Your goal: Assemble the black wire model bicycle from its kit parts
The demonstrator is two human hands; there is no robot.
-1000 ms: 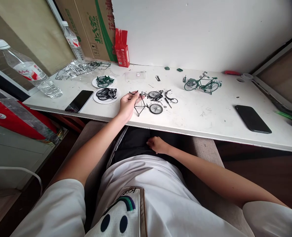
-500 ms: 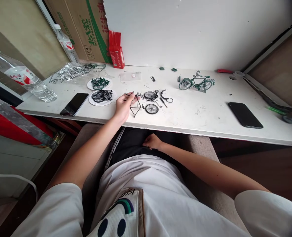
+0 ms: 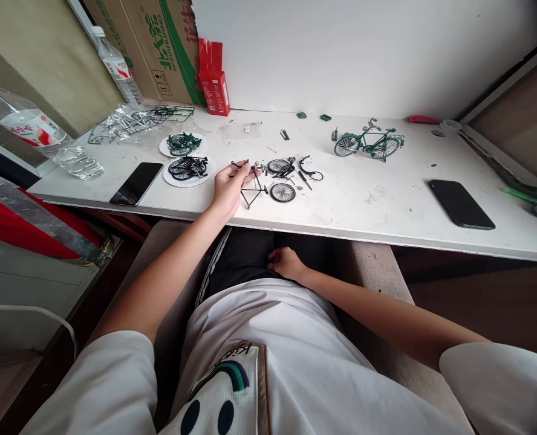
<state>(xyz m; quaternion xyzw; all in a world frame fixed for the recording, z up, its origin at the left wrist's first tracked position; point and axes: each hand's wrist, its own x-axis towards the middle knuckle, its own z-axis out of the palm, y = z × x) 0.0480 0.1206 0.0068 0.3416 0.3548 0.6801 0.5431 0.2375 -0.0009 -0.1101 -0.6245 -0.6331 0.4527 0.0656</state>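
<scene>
My left hand [image 3: 230,186] is closed, with thumb and fingers pinched round a thin black model bicycle frame [image 3: 253,196] just above the table's front part. Its handlebar end points right. My right hand [image 3: 287,264] rests on the dark shorts in my lap, fingers loosely bent and a little apart, with nothing seen in it. Right of the frame lie a loose spoked wheel [image 3: 283,193], another wheel [image 3: 278,166] among black parts, and a curved black piece [image 3: 315,176]. Farther right stands a green model bicycle [image 3: 369,144], upright on its wheels.
Two paper plates hold black bicycle parts [image 3: 188,168] and green parts [image 3: 184,144]. Phones lie left [image 3: 136,183] and right [image 3: 461,204]. Water bottles [image 3: 39,130], sprue frames [image 3: 135,125], a red box [image 3: 214,84] and a cardboard box [image 3: 159,48] stand toward the left and back.
The view has tilted and shifted slightly. My left hand still holds the bicycle frame in nearly the same place. My right hand's fingers have loosened a little on my lap.
</scene>
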